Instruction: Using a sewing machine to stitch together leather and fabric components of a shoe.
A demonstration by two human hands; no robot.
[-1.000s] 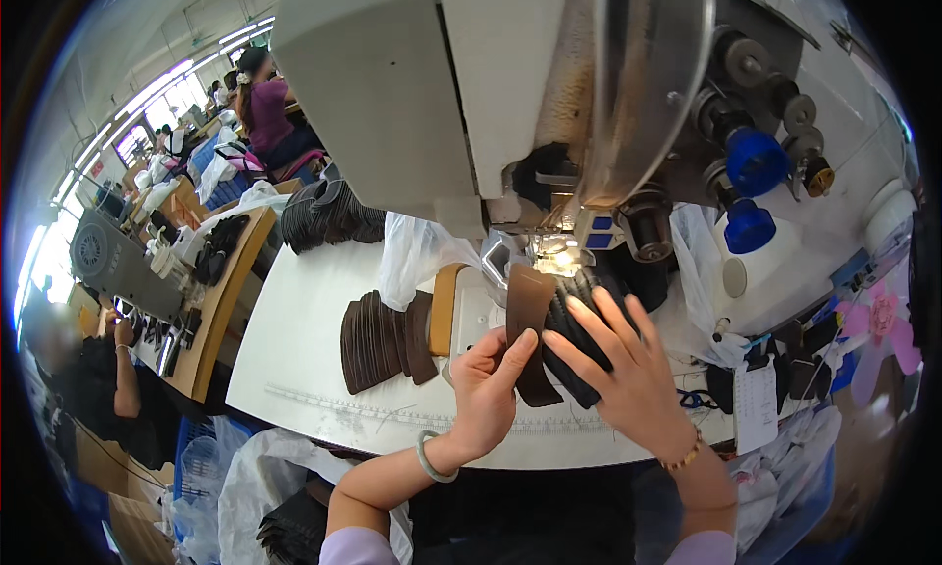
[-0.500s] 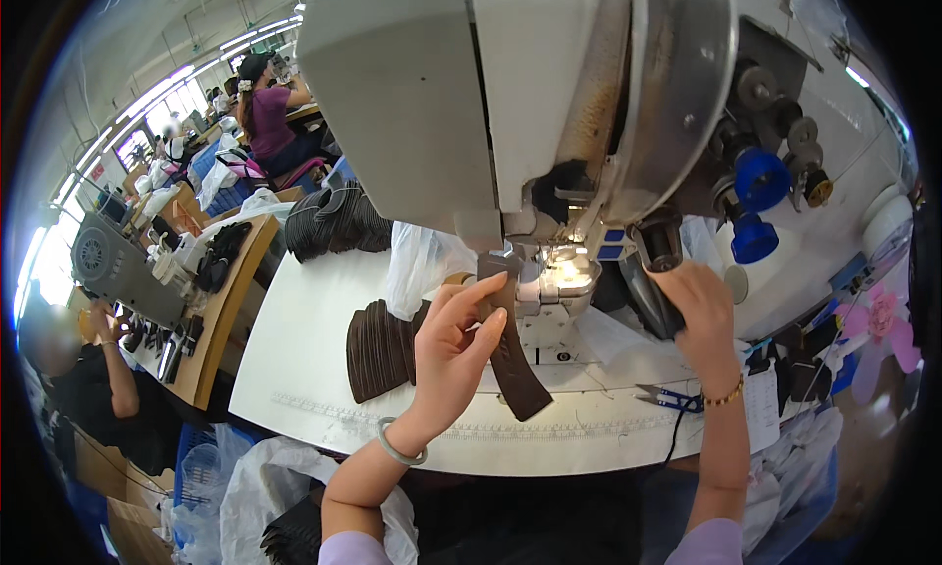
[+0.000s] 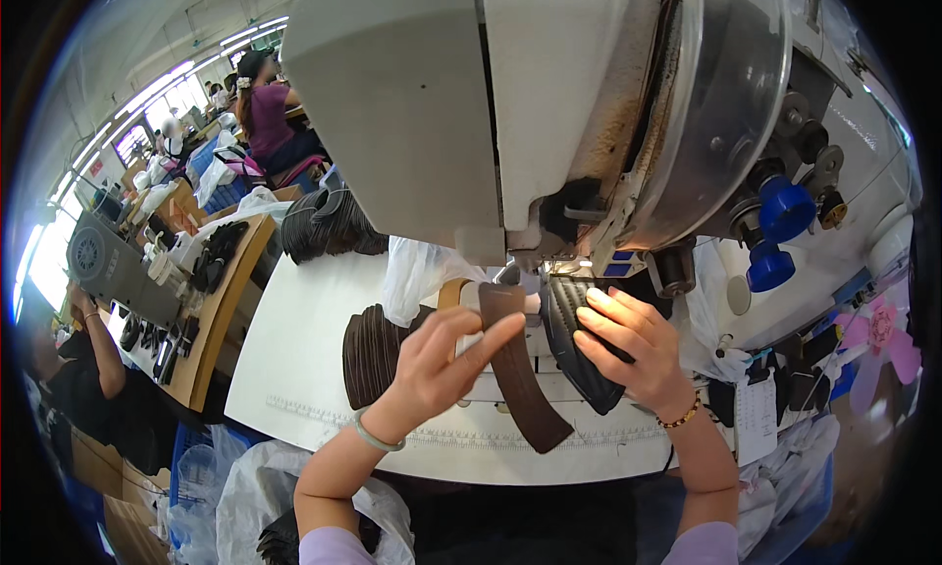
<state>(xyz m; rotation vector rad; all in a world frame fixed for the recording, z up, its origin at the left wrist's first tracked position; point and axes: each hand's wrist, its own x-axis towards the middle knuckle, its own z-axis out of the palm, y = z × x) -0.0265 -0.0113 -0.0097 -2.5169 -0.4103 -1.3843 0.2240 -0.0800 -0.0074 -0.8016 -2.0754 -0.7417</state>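
Note:
A brown curved strip (image 3: 523, 388), leather-like, hangs below the sewing machine's head (image 3: 422, 104). My left hand (image 3: 432, 369) pinches its upper part between thumb and fingers. Just right of the strip, a black ribbed leather-like piece (image 3: 579, 344) with a smooth edge lies by the stitching area. My right hand (image 3: 633, 354) presses on it with spread fingers on top; the thumb is hidden. The machine head covers the needle. A stack of brown strips (image 3: 368, 359) stands left of my left hand.
A white worktable (image 3: 285, 339) carries a printed ruler along its front edge. Behind the stack are a clear plastic bag (image 3: 422, 270) and a dark bundle of pieces (image 3: 329, 221). Blue tension knobs (image 3: 785, 212) jut out at right. Co-workers sit at left.
My right hand has moved left from the machine's right side, bringing the black piece beside the strip. My left hand has come slightly down and toward me with the brown strip.

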